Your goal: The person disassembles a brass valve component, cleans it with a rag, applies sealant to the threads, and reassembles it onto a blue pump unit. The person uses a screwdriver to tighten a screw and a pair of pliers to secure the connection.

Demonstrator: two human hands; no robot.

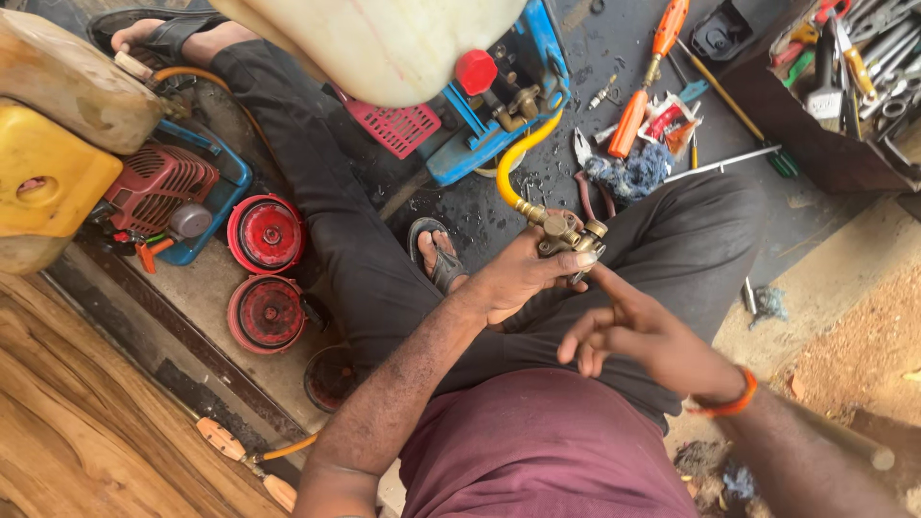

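— Brass, that small valve fitting (568,233): where is it, and who holds it?

— Above the person's lap, on the end of a yellow hose (515,158). The left hand (518,273) is clamped around it; the right hand (628,331) is loose, forefinger touching its lower edge.

— How far along?

— Judging by this, mid-way: fitting off the blue-framed sprayer pump (494,115), hose attached, nothing refitted.

— Any packages?

— One small red-and-white packet (669,120) right of the hose, beside an orange-handled screwdriver (645,82).

Open floor (499,225) between knees; sprayer tank (384,43) and screwdriver (645,86) beyond.
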